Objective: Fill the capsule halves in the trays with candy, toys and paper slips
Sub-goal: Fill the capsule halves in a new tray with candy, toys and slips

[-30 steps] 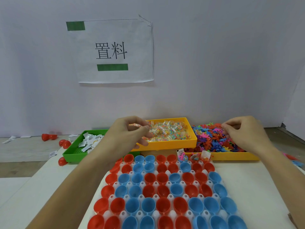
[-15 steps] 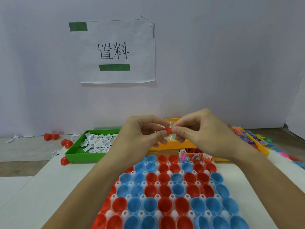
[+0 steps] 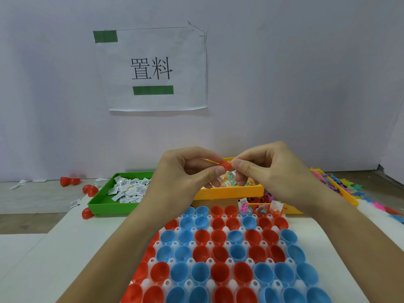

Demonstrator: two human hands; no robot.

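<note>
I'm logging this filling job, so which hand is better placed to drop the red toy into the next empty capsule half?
Probably the right hand. Both hands pinch the red toy, but the filled halves sit far right in the top row, below the right hand. The left hand also seems to hold a candy.

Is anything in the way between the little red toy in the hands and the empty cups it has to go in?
Nothing visible blocks it. Both hands, left hand and right hand, pinch the red toy in the air above the capsule tray. The open capsule halves lie directly below, uncovered.
</note>
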